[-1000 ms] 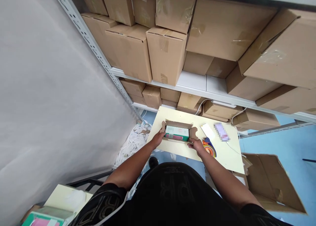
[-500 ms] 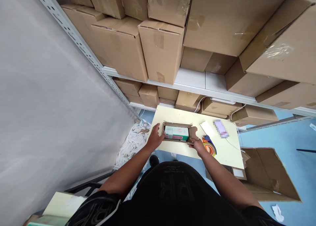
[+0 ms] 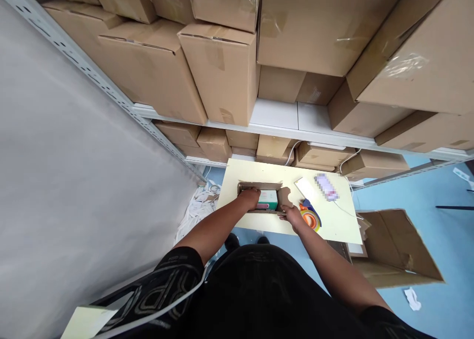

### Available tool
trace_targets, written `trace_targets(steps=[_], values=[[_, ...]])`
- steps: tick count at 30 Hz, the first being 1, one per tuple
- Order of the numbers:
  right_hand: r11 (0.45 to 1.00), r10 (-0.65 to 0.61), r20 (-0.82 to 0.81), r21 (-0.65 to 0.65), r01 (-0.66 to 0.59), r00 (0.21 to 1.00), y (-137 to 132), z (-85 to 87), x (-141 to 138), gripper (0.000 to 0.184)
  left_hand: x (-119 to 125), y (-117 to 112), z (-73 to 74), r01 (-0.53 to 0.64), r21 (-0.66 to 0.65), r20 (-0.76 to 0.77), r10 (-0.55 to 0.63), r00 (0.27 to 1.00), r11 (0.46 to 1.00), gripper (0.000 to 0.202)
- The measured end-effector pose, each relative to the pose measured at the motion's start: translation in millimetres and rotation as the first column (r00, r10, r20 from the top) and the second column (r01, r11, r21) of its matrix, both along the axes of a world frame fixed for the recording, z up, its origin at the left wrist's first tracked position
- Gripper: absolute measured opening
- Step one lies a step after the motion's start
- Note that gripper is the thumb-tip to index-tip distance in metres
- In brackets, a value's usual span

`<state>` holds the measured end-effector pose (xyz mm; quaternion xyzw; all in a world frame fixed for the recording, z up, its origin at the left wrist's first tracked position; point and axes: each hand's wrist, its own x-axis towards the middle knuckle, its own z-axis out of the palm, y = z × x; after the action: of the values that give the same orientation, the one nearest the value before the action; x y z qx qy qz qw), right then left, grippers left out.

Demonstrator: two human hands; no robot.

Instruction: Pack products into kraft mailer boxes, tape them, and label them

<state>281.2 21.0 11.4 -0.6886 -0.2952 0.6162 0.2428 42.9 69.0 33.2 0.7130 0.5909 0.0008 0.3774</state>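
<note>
A small open cardboard box (image 3: 282,195) sits on a pale yellow table (image 3: 333,225). Inside it lies a green and white packet (image 3: 268,199) with a pink edge. My left hand (image 3: 249,198) reaches into the box's left end, fingers curled over the packet. My right hand (image 3: 292,213) grips the box's near right corner by its flap. A colourful tape dispenser (image 3: 310,217) lies just right of my right hand.
A white card (image 3: 305,187) and a blurred item (image 3: 325,187) with a cable lie at the table's back right. Shelves with several cardboard boxes (image 3: 222,67) rise behind. An open carton (image 3: 398,250) stands on the blue floor at right. White paper scraps (image 3: 194,208) lie left.
My left hand has moved from the box's outer left side over into the box, onto the packet. The right hand stays at the near right corner. The view shifted slightly.
</note>
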Motion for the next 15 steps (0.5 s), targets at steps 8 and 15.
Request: trace_targets(steps=[8,15], values=[[1.000,0.014,0.012,0.000,-0.014,1.000,-0.1,0.7,0.4,0.037,5.2,-1.8,-4.6,0.094,0.023,-0.051,-0.093,0.994,0.995,0.056],[0.999,0.044,-0.012,0.027,-0.044,0.999,-1.3,-12.3,6.0,0.036,11.8,-4.1,1.0,0.071,0.073,-0.069,-0.066,0.995,0.995,0.043]])
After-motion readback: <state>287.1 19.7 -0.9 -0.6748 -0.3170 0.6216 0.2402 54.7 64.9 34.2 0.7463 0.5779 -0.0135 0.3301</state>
